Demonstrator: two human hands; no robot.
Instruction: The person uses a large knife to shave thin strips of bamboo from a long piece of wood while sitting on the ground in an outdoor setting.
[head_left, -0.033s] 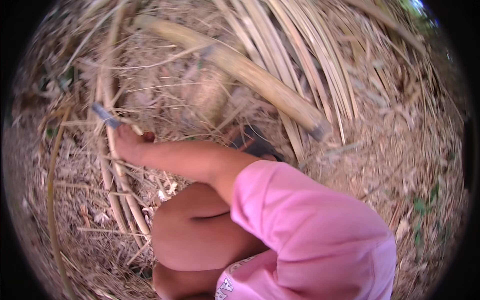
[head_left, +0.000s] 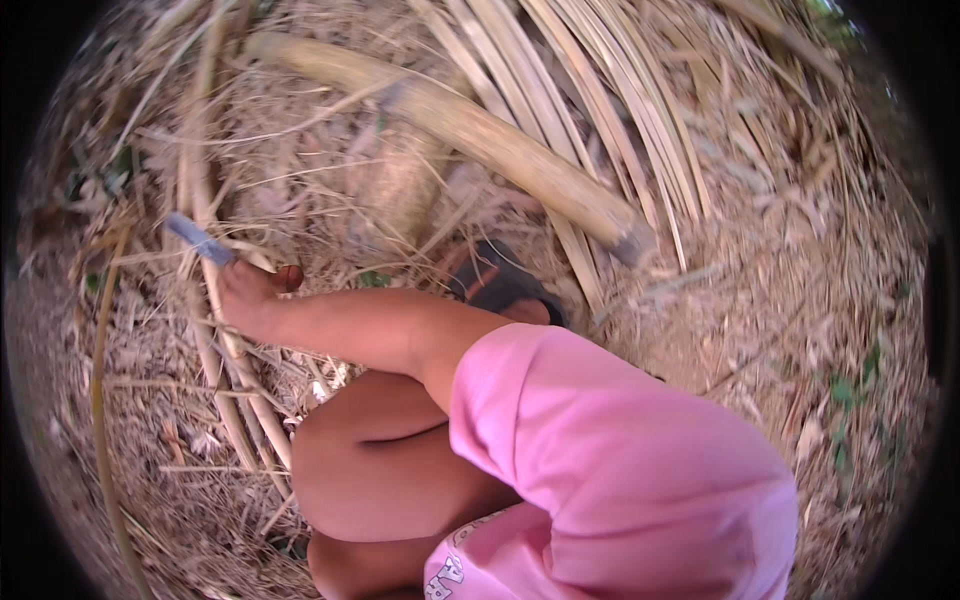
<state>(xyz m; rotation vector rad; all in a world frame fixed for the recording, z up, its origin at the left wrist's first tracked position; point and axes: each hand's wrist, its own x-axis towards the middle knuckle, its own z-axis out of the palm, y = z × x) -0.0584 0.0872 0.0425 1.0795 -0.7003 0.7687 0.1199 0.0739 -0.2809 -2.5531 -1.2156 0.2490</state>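
Observation:
My right arm, in a pink sleeve, reaches across to the left over my bent knee. At its end, my right hand (head_left: 247, 293) is closed round what looks like a knife (head_left: 200, 238). The flat grey blade points up and left, and a reddish-brown end shows at the other side of the fist. Under and beside the hand lie long thin poles (head_left: 245, 385); the blade is over them, and I cannot tell whether it touches. My left hand is out of view.
A thick bamboo pole (head_left: 500, 150) lies slantwise ahead. Beyond it are several long split strips (head_left: 610, 90). My foot in a dark sandal (head_left: 505, 285) is below the pole. A thin curved stick (head_left: 100, 400) lies far left. Dry shavings and straw litter the ground.
The whole view has shifted slightly, so most things sit a little farther left. My right hand keeps hold of the knife.

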